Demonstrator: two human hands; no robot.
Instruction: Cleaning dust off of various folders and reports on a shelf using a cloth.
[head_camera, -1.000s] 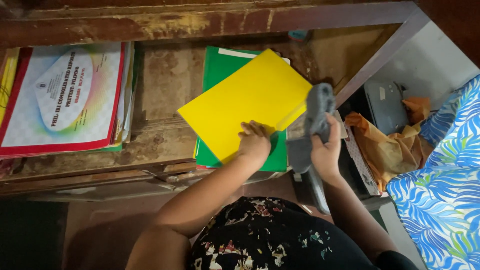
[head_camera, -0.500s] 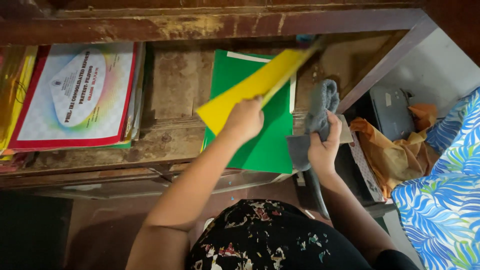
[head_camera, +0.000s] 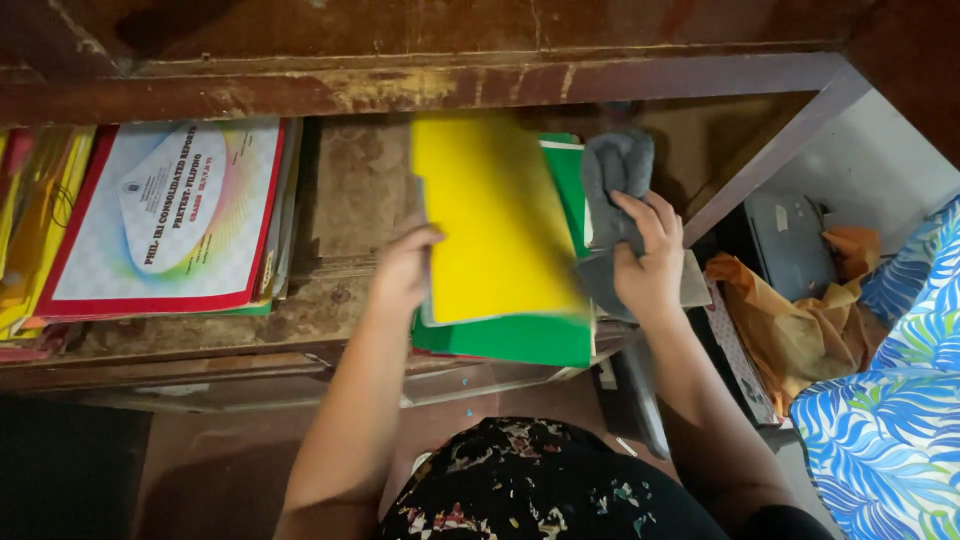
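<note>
Gripping the yellow folder (head_camera: 495, 220) at its left edge, the left hand (head_camera: 400, 270) should keep it raised while the right hand (head_camera: 648, 265), clutching the grey cloth (head_camera: 612, 180), wipes beside it at centre frame.

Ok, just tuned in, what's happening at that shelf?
A person is working at a worn wooden shelf. The left hand grips the edge of a yellow folder lying on a green folder. The right hand presses a grey cloth beside them. A stack of printed booklets sits further left.
</note>
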